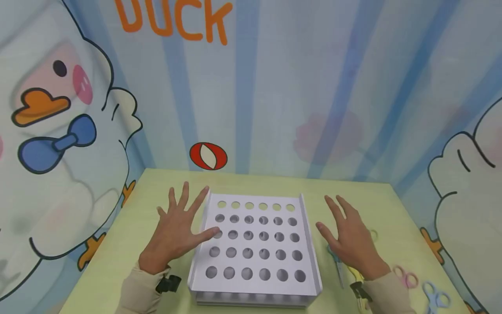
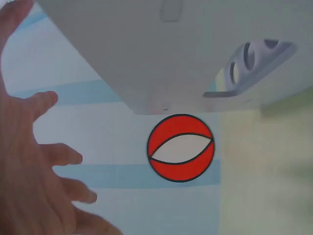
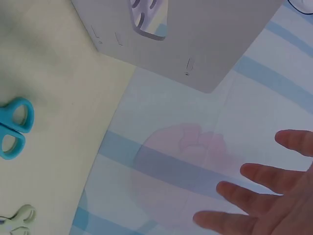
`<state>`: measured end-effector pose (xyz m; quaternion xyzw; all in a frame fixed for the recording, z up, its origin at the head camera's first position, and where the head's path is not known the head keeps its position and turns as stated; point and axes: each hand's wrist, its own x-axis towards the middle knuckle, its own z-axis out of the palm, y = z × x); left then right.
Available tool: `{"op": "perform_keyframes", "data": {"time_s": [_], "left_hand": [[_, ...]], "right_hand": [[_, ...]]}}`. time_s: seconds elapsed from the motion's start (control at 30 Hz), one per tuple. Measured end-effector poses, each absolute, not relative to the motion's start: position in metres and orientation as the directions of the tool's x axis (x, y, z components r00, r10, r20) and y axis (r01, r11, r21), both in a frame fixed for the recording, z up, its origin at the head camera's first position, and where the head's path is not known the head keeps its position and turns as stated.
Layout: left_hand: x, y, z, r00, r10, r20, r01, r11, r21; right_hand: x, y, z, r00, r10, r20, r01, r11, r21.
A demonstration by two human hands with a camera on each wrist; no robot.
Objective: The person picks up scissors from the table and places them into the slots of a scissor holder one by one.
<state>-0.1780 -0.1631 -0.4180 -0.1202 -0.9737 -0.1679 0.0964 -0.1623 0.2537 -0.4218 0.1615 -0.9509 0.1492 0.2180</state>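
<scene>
Evidently the left hand [image 1: 172, 231], spread wide, holds nothing and overlaps the left side of the white rack [image 1: 256, 244], contact unclear; the right hand [image 1: 350, 237], likewise spread, holds nothing. The white rack stands near the far edge of the table [image 1: 113, 257], between its corners; an uneven shove could skew it, and a low rightward sweep could catch the teal scissors [image 1: 336, 257] or the blue scissors [image 1: 435, 298] by the right edge

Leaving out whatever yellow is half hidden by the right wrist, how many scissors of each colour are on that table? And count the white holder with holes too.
White rack with round holes: 1
Teal scissors: 1
Pale green scissors: 1
Pink scissors: 1
Light blue scissors: 1
Total: 5
</scene>
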Motion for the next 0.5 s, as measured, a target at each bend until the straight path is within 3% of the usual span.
{"op": "perform_keyframes", "data": {"time_s": [0.2,0.5], "left_hand": [[-0.176,-0.168,-0.433,-0.963,0.202,0.18,0.268,0.807,0.526],[-0.172,-0.175,-0.46,-0.924,0.245,0.293,0.382,0.577,0.722]], "right_hand": [[-0.161,0.262,-0.427,-0.853,-0.193,0.485,-0.391,0.851,-0.35],[-0.155,0.275,-0.437,-0.854,-0.098,0.511,-0.339,0.85,-0.404]]}}
